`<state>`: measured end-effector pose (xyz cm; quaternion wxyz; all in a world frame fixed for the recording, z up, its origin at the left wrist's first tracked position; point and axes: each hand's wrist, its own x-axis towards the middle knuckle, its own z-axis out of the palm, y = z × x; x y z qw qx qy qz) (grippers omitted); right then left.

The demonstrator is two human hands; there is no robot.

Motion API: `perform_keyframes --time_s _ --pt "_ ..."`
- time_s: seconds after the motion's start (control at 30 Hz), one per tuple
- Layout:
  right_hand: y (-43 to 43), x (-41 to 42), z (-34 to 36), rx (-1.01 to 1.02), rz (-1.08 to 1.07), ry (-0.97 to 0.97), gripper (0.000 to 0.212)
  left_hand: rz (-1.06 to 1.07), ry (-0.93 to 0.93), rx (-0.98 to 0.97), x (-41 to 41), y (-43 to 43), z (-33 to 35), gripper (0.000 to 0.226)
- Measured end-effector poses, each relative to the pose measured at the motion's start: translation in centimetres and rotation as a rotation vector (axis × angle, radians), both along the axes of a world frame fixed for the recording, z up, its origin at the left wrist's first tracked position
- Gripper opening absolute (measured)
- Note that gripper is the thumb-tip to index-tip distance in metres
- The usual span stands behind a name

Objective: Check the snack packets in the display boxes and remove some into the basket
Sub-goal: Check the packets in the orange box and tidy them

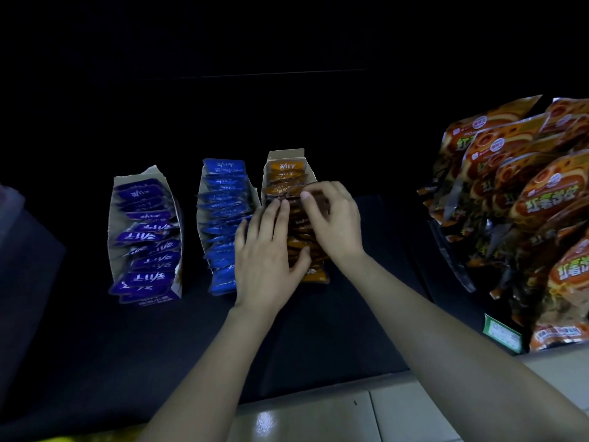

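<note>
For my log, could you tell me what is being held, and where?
Right hand pinches orange packets by their top edges; left hand only rests on them.

The left hand (267, 253) lies flat over the middle of the orange packets (288, 173) and the right hand (333, 218) curls round some, hiding them. Big orange bags (541, 199) run off the right edge. The print on the green shelf label (502, 333) is too small to read. The upper half of the frame is too dark to make out.
</note>
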<state>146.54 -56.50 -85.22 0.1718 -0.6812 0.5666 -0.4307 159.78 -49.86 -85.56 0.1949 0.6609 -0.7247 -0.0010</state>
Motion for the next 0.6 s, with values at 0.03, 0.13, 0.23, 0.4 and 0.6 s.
perform_keyframes --time_s 0.03,0.13,0.23,0.4,0.6 --pt "-0.1 0.0 0.0 -0.013 -0.016 -0.019 0.023 -0.003 0.007 -0.008 0.0 0.1 0.0 0.071" --pt "-0.5 0.2 -0.1 0.014 -0.021 -0.042 0.020 -0.005 0.012 -0.009 -0.1 0.1 -0.1 0.062" --pt "-0.9 0.5 0.1 0.095 -0.004 -0.063 0.025 -0.001 -0.011 0.013 -0.2 0.0 -0.2 0.059" --pt "-1.5 1.1 0.1 0.130 -0.073 -0.025 0.016 -0.004 -0.052 0.029 -0.1 0.2 -0.3 0.059" --pt "-1.9 1.2 -0.4 0.053 -0.097 0.050 0.006 -0.015 -0.064 0.031 -0.1 0.3 -0.5 0.060"
